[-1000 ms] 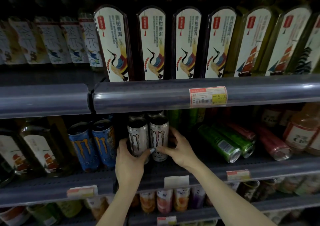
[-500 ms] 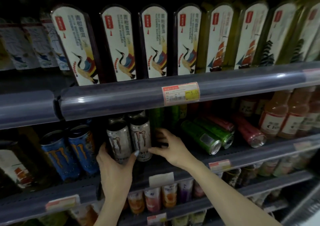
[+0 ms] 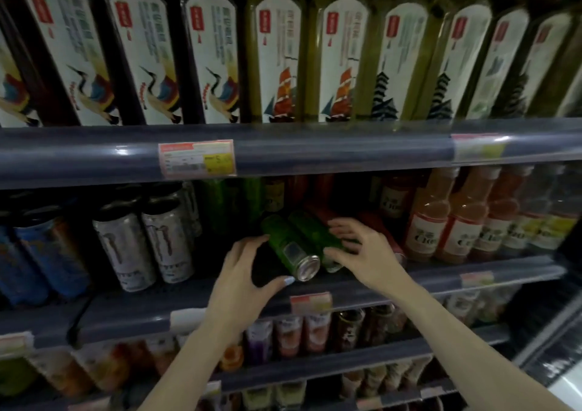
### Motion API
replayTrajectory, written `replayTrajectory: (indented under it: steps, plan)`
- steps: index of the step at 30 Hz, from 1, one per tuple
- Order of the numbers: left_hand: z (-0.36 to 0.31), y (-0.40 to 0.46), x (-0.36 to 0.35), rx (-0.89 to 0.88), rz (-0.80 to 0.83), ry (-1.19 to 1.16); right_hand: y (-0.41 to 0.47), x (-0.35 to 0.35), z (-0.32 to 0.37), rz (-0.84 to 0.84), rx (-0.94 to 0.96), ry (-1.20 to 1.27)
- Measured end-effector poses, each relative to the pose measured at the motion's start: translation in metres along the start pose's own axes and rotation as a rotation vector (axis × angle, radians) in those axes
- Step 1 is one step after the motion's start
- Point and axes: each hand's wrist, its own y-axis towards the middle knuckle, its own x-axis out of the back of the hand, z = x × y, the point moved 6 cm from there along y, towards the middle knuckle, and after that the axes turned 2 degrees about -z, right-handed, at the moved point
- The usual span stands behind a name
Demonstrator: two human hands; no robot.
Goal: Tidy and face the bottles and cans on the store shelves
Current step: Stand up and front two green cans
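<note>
Left hand (image 3: 242, 280) spread open, cupping toppled green can (image 3: 288, 248); right hand (image 3: 362, 253) open, fingers resting on 2nd green can (image 3: 311, 232). Monster logo on upright silver cans (image 3: 143, 242); shelf tag (image 3: 196, 161) blurred.

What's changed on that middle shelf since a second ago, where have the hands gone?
Both hands left the white cans and moved right: left hand now cups the nearer toppled green can, right hand rests on the green can behind it. White cans remain upright; green cans are still lying down.

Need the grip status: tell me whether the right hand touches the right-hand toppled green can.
Touching: the head view shows right hand fingers draped over the green can.
</note>
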Motion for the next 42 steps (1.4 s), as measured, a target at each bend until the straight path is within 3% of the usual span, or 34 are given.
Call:
replayTrajectory:
  steps: [5,11,18,31,42]
  plan:
    - [-0.010,0.006,-0.044,0.101,0.081,-0.104,-0.010,0.011,-0.028,-0.021,-0.032,-0.096]
    - [0.001,0.028,-0.058,0.392,0.034,-0.193,-0.002,0.000,-0.034,-0.025,-0.104,-0.125]
    - [0.010,0.044,-0.065,0.570,0.061,-0.262,0.008,-0.010,-0.035,-0.081,-0.198,-0.167]
    - [0.023,0.047,-0.053,0.621,0.133,-0.442,0.026,-0.031,-0.023,0.069,-0.317,-0.274]
    - [0.040,0.046,-0.043,0.784,0.190,-0.513,0.032,-0.052,-0.024,0.142,-0.433,-0.025]
